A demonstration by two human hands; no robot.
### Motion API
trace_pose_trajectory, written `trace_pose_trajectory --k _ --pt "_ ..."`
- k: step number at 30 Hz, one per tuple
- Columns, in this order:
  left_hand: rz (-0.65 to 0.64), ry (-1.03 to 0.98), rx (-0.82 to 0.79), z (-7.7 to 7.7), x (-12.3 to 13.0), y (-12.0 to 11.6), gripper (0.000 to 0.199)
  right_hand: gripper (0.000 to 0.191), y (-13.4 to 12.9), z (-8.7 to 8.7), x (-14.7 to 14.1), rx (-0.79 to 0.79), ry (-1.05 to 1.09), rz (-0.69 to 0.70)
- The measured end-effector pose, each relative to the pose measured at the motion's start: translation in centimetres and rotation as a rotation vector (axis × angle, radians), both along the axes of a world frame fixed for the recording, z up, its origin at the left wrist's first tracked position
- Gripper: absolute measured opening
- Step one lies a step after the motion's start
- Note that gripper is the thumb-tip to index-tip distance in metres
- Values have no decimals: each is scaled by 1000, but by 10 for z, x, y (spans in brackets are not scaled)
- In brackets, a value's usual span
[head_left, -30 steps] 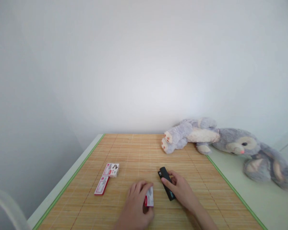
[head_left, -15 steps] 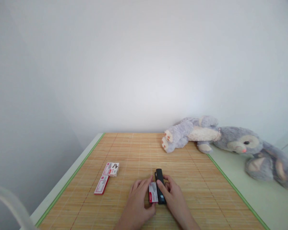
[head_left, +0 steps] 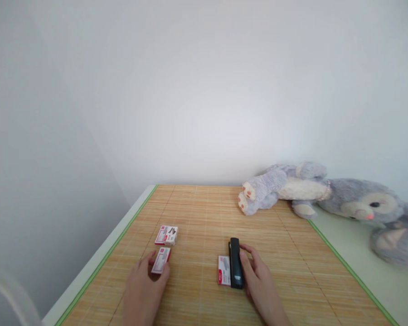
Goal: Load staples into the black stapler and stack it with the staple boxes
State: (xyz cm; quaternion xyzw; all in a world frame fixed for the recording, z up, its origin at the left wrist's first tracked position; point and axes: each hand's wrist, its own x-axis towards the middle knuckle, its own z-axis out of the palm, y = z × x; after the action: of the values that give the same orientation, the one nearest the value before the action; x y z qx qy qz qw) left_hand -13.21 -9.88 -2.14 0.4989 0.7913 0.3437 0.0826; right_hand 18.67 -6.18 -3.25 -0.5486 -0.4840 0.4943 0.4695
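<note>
My left hand (head_left: 144,283) has its thumb and fingers closed on the sides of a small red-and-white box (head_left: 161,260) at the left. Just beyond it lie another red-and-white box (head_left: 161,235) and a small white box with a stapler picture (head_left: 171,236), side by side. A black stapler (head_left: 236,265) rests on the mat, with my right hand (head_left: 258,276) holding its right side. Touching the stapler's left side is a flat red-and-white box (head_left: 224,270).
A bamboo mat (head_left: 197,213) with green edges covers most of the pale table. A grey plush rabbit (head_left: 302,188) lies along the wall at the back right. A blurred white curved object (head_left: 13,294) shows at the lower left.
My left hand has left the box beside the stapler and moved left, taking hold of the nearer left box, which now sits apart from the others. The view has shifted slightly.
</note>
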Motion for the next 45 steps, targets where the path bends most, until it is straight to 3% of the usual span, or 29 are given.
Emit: trace_pose_trajectory --k 5,8,12,17,20,23,27,32,34,36,38,41,43,45 --pt "-199 -240 24 9 105 0 57 64 -3 5 -1 51 -37 22" --pt "-297 -245 -83 17 142 3 62 59 -3 5 1 82 -32 24" --pt "-459 -363 -228 24 135 5 75 59 -3 3 2 92 -14 20" --pt "-760 -313 -192 29 102 16 94 61 -3 5 0 101 7 6" --pt "-855 -221 -141 35 102 27 82 63 -3 7 0 94 13 4" --pt "-907 -180 -137 41 113 34 73 64 -3 7 0 93 17 25" --pt "-952 -126 -114 44 123 40 80 62 -1 5 1 102 -13 29" --pt "-974 -92 -117 34 134 45 82 57 -2 7 1 131 -24 25" --pt "-974 -95 -113 29 137 45 94 57 -3 9 1 135 -26 38" --pt "-980 -112 -92 26 133 43 110 56 -4 11 1 134 -17 49" --pt "-946 -117 -36 24 115 43 108 55 -5 12 1 122 8 56" --pt "-717 -29 98 23 61 54 64 57 -5 10 0 94 57 54" --pt "-515 83 186 20 16 66 61 58 -4 7 0 86 73 42" --pt "-456 104 156 16 -23 78 68 59 -3 5 -1 82 74 32"
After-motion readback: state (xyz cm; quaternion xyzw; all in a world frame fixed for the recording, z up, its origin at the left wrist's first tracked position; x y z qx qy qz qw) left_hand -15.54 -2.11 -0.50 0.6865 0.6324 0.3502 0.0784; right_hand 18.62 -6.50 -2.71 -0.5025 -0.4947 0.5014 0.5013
